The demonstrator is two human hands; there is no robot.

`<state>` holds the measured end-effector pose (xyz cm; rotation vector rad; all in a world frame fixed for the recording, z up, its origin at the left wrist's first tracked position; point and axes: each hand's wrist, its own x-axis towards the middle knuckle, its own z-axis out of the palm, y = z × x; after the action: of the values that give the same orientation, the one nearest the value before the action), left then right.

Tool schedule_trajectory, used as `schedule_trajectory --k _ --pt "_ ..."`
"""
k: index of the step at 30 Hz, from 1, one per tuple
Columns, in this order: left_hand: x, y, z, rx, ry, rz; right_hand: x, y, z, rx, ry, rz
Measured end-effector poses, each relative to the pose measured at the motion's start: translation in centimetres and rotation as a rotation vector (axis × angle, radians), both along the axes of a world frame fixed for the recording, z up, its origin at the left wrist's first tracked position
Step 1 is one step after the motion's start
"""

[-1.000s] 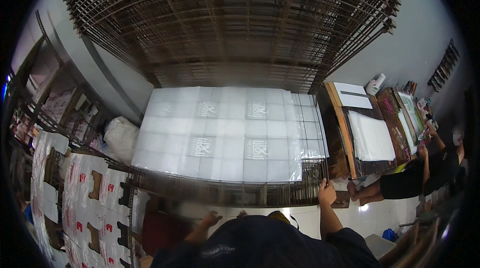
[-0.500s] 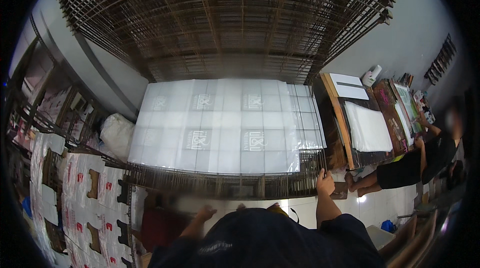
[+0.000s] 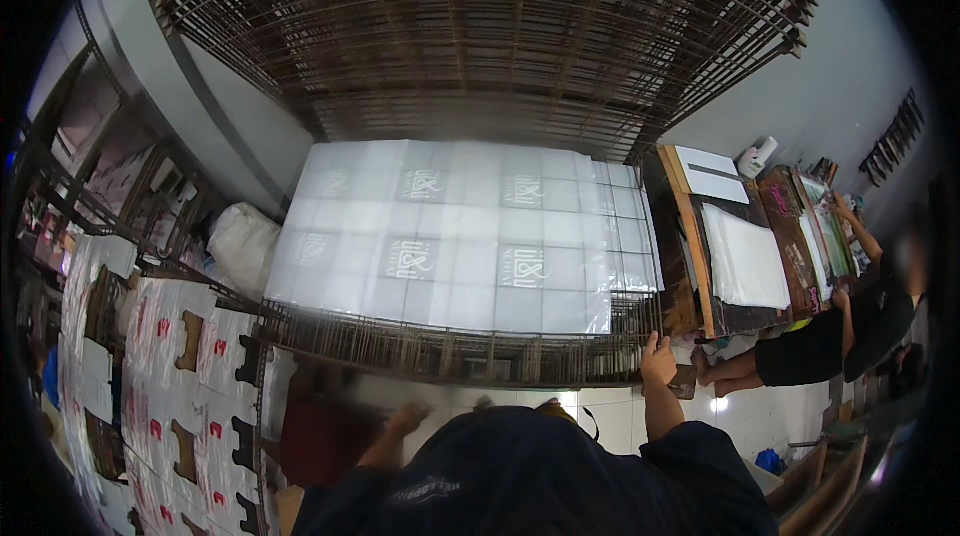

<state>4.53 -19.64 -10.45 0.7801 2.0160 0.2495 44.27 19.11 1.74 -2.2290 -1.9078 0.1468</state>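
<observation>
Seen from above, the person's right hand (image 3: 657, 358) grips the front right corner of a wire drying rack (image 3: 470, 356), which carries a large white printed sheet (image 3: 460, 236) lying flat across it. The left hand (image 3: 408, 419) is blurred below the rack's front edge, so its grip cannot be told. Another person (image 3: 850, 321) leans over a counter (image 3: 690, 246) at right.

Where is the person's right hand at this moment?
In the head view, the right hand grips the wire rack's front right corner, beside the large white printed sheet.
</observation>
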Motion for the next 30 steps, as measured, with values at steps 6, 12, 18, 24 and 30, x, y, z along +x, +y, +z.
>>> schedule_trajectory --k 6,12,18,24,30 --pt "-0.3 -2.7 -4.5 0.001 0.078 0.206 -0.2 0.0 -0.6 0.010 -0.018 0.008" --pt "0.9 -2.6 -2.6 0.008 -0.009 0.205 0.2 0.3 -0.5 -0.024 -0.017 0.048" --pt "1.2 -2.9 -2.5 -0.045 0.036 0.227 -0.5 -0.4 0.5 -0.067 -0.031 -0.074" --pt "-0.6 -2.4 -7.4 -0.079 -0.055 0.145 -0.3 1.0 1.5 -0.127 0.243 -0.324" --pt "-3.6 -5.6 -16.0 0.395 0.194 -0.423 2.0 3.4 0.1 -0.169 0.658 -0.283"
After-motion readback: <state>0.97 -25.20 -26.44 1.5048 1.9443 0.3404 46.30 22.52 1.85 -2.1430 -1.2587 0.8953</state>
